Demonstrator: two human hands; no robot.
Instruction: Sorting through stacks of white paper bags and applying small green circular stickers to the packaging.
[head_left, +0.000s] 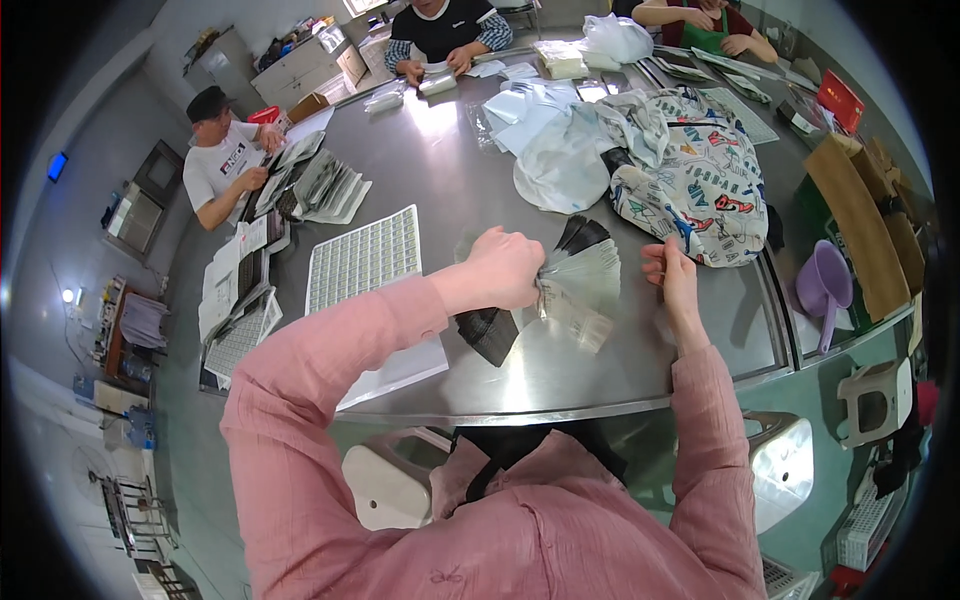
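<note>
My left hand is closed over the gathered middle of a stack of thin plastic packets. Pale, see-through sheets fan out to its right, and black ends spread above and below left. My right hand is off to the right of the fan, its fingers loosely bent and apart, holding nothing I can see. Just beyond it lies a white cloth bag with a colourful print. To the left of my left hand, a sheet of small printed labels rests on the metal table, partly behind my sleeve.
Piles of packets and sheets cover the table's left side. White plastic bags lie farther back. At the right are a purple dipper and a cardboard box. Three other people work around the table. White stools stand below its near edge.
</note>
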